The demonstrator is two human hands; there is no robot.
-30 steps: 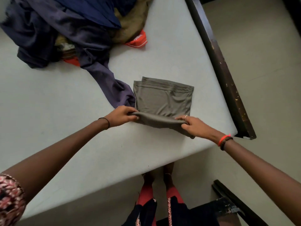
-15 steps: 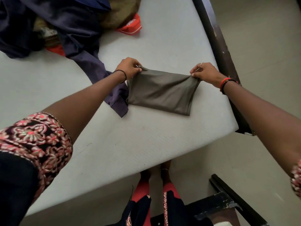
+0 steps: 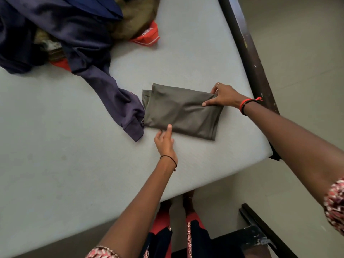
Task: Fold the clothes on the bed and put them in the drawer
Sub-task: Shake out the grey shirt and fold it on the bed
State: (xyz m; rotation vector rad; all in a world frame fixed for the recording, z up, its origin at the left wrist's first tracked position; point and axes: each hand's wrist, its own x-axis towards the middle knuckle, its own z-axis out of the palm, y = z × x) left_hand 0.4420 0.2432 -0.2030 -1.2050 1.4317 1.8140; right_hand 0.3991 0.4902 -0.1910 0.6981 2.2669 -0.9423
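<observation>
Head view, nearest first: what is at the near edge of the mattress [image 3: 55, 164]?
— The person's red-clad legs [image 3: 161, 217] stand against it, both bare forearms reaching over it.

And the left hand [image 3: 164, 141]?
— Fingers nearly straight and loose, holding nothing. The forefinger tip touches the near edge of the folded olive-grey garment [image 3: 178, 112].

Where does that garment lie?
— Flat on the mattress, towards the near right corner, folded into a rectangle, with layered edges showing at its far left.

The right hand [image 3: 224, 96]?
— It pinches the garment's far right corner, thumb pressed on top, the other fingers round the edge.

Anything beside it?
— A purple sleeve [image 3: 121, 103] trails from the heap, its cuff touching the garment's left edge.

Farther back?
— The heap of unfolded clothes [image 3: 55, 34], navy, purple and brown, lies towards the far left corner, with an orange-red piece with white lettering [image 3: 149, 35] at its right. A dark wooden bed rail [image 3: 247, 53] runs along the right edge.
</observation>
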